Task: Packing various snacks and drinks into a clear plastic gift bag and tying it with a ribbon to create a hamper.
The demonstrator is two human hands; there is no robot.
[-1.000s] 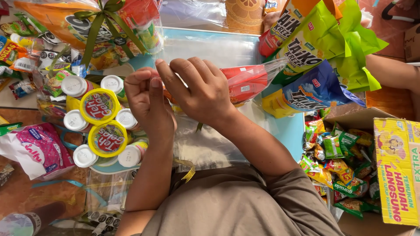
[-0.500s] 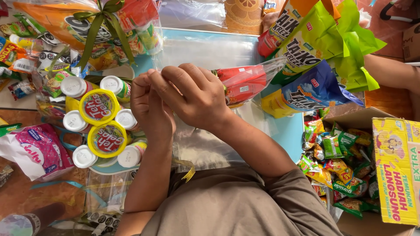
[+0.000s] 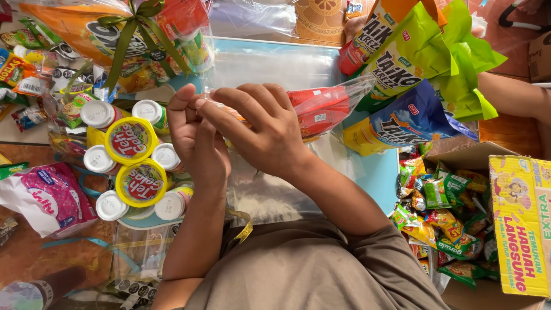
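Both my hands meet over a light blue table (image 3: pixel 381 178). My left hand (image 3: pixel 192 135) and my right hand (image 3: pixel 264 129) pinch the gathered neck of a clear plastic bag (image 3: pixel 338 103) that lies on its side and holds red snack packets (image 3: pixel 321 109). The fingertips of both hands touch at the bag's mouth, near the top of my left hand. A flat clear plastic sheet (image 3: pixel 275 195) lies under my wrists. A thin gold ribbon (image 3: pixel 244 227) hangs by my right forearm.
Left of my hands stand several small bottles with white caps (image 3: pixel 103 158) and two yellow-lidded cups (image 3: pixel 129 140). A wrapped hamper with a green bow (image 3: pixel 135 23) is behind. Snack bags (image 3: pixel 402 63) sit right; a carton of sachets (image 3: pixel 453 224) is lower right. Another person's arm (image 3: pixel 516 95) reaches in.
My hands have stayed at the bag's neck, shifting slightly up and left while the fingers work the gathered plastic. Nothing else moved.
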